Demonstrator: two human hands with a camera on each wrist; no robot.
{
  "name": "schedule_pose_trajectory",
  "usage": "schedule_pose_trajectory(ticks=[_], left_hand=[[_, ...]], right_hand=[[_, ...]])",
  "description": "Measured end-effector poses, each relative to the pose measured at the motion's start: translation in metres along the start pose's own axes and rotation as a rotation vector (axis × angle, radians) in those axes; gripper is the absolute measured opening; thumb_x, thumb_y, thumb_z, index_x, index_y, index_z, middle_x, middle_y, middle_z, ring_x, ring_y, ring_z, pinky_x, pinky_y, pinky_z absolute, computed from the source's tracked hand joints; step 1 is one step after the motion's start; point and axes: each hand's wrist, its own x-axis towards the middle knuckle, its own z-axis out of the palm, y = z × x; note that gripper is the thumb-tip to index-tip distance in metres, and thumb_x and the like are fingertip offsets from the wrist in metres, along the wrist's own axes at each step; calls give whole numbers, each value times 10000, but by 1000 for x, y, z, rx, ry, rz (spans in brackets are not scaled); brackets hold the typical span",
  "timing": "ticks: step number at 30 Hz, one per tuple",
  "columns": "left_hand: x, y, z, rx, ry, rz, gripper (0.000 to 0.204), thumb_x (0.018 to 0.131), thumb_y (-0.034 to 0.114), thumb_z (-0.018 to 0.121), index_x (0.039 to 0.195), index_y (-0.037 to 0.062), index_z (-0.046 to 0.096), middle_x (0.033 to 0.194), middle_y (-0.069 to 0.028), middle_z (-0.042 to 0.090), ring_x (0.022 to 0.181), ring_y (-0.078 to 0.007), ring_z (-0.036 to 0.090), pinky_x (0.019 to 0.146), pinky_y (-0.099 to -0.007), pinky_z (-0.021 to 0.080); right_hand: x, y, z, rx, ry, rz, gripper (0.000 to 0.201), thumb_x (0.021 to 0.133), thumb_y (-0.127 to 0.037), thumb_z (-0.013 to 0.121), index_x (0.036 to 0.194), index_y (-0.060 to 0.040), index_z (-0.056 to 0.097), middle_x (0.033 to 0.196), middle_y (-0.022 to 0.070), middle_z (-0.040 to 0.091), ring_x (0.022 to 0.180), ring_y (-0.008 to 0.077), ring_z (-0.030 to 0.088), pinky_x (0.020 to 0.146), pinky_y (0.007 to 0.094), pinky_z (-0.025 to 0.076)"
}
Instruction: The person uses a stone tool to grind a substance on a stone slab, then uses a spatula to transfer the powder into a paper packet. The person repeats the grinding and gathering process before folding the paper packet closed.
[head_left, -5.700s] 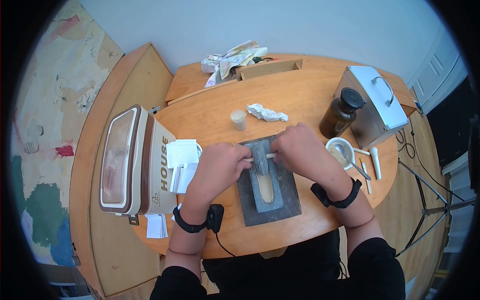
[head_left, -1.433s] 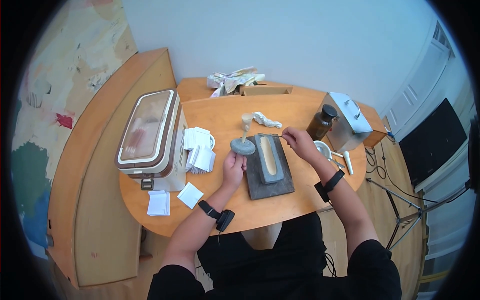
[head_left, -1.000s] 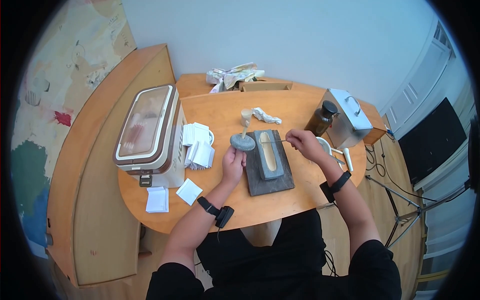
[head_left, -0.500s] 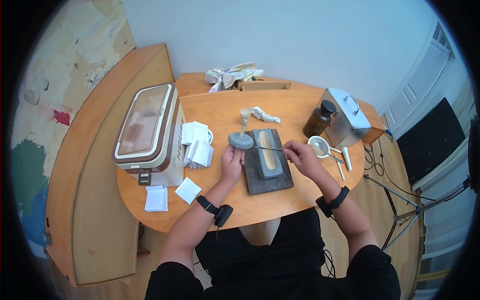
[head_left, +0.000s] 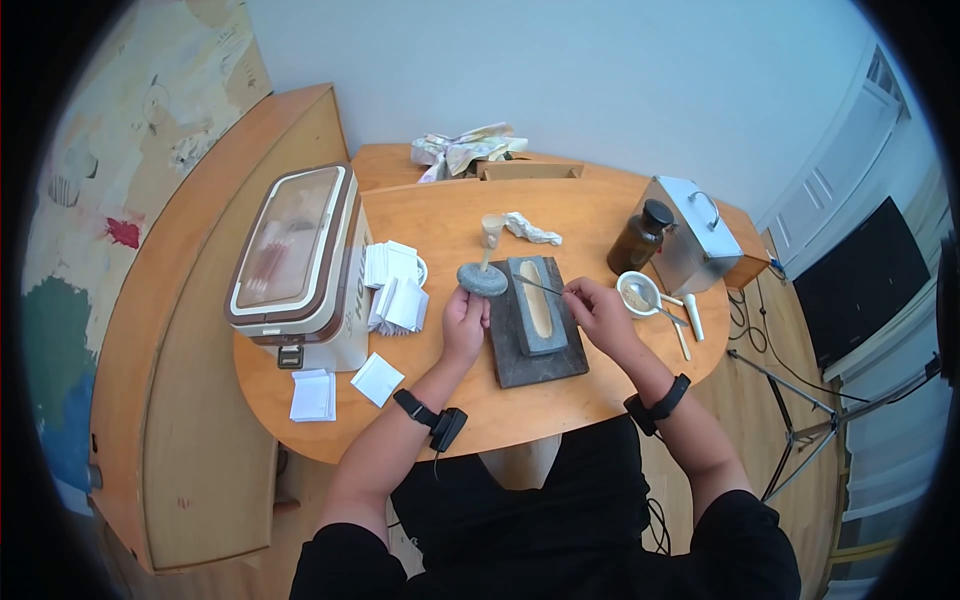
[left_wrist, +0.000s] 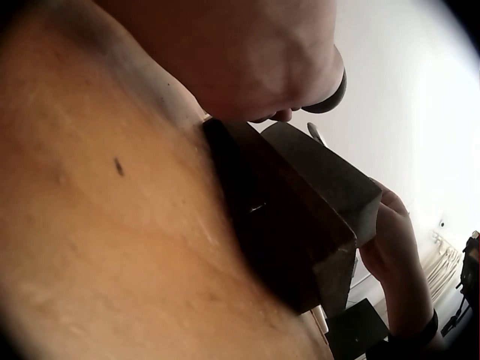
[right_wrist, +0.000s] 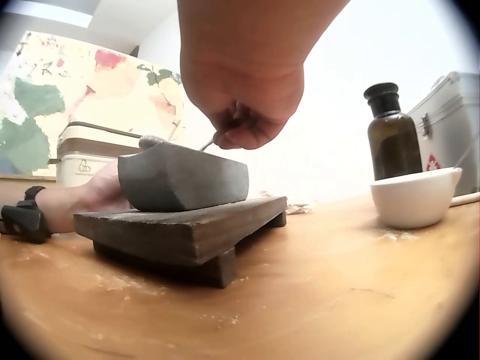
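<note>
A grey stone trough (head_left: 548, 335) with pale powder in its hollow stands on a dark wooden board (head_left: 530, 374). Left of it, my left hand (head_left: 464, 325) holds a round stone wheel (head_left: 482, 280) by its wooden handle, whose other end points up and away. My right hand (head_left: 600, 312) pinches a thin metal tool (head_left: 540, 286), which reaches over the trough towards the wheel; whether its tip touches the stone I cannot tell. In the right wrist view, the right hand (right_wrist: 244, 105) is above the trough (right_wrist: 184, 180).
A brown bottle (head_left: 637, 240), a metal case (head_left: 700, 240), a white bowl (head_left: 638, 294) and a white pestle (head_left: 694, 318) stand or lie at the right. Paper packets (head_left: 400, 304) and a cream box (head_left: 300, 270) are at the left. Behind the trough are a small cup (head_left: 492, 226) and crumpled tissue (head_left: 531, 229).
The stone wheel, earlier in the trough between both hands, is now beside it in my left hand. My right hand has brought a thin tool over the trough, with small shifts in its angle.
</note>
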Motion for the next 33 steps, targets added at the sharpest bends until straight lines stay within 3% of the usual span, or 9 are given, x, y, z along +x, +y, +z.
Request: schedule_pose_trajectory(ticks=[8, 11, 14, 16, 19, 25, 28, 33], left_hand=[[2, -5, -5, 18, -5, -10, 170, 1112, 218, 506, 1064, 62, 553, 759, 2, 523, 619, -70, 453, 561, -221, 395], [1, -3, -3, 21, -10, -16, 172, 1112, 218, 504, 1066, 61, 556, 755, 3, 521, 619, -69, 453, 559, -220, 395], [-1, 0, -1, 29, -9, -21, 174, 1113, 218, 501, 1070, 60, 560, 751, 5, 518, 619, -68, 453, 559, -220, 394], [0, 0, -2, 33, -3, -23, 175, 1113, 218, 500, 1073, 59, 562, 749, 6, 516, 618, -68, 452, 558, -220, 394], [0, 1, 1, 11, -23, -3, 175, 1114, 218, 499, 1081, 59, 566, 749, 8, 518, 613, -68, 456, 558, -220, 395], [-2, 7, 3, 38, 12, -5, 187, 1117, 187, 481, 1062, 41, 584, 720, 20, 503, 596, -51, 437, 543, -215, 374], [-2, 7, 5, 60, 11, -2, 188, 1117, 187, 481, 1059, 41, 585, 723, 19, 505, 599, -52, 439, 545, -216, 374], [-1, 7, 4, 33, 6, -7, 191, 1117, 190, 480, 1057, 41, 582, 724, 20, 501, 600, -54, 436, 548, -219, 380]], right_hand=[[6, -4, 2, 1, 22, 84, 136, 988, -117, 672, 1020, 13, 692, 725, 116, 696, 633, 182, 661, 613, 313, 513], [4, -9, 4, 26, -27, 29, 140, 993, -120, 666, 1020, 14, 696, 715, 113, 696, 634, 176, 666, 611, 311, 513], [7, 1, 8, -46, 36, -8, 143, 991, -121, 666, 1016, 15, 703, 715, 110, 701, 629, 170, 668, 613, 304, 515], [8, -6, 5, 14, 24, 95, 146, 984, -123, 672, 1012, 16, 708, 711, 110, 701, 623, 176, 669, 612, 303, 516], [2, -17, 7, -32, -10, 22, 152, 984, -126, 674, 1014, 19, 707, 712, 107, 701, 621, 170, 662, 604, 301, 514], [-6, -7, -4, 56, 5, 123, 154, 988, -125, 668, 1022, 20, 706, 699, 91, 694, 607, 150, 644, 590, 292, 503], [-20, 0, 0, 90, -42, 25, 158, 988, -128, 672, 1022, 22, 704, 700, 78, 693, 597, 140, 638, 577, 290, 493], [-22, 3, 1, 54, 7, 101, 158, 990, -127, 674, 1020, 26, 699, 704, 73, 692, 593, 132, 636, 574, 288, 491]])
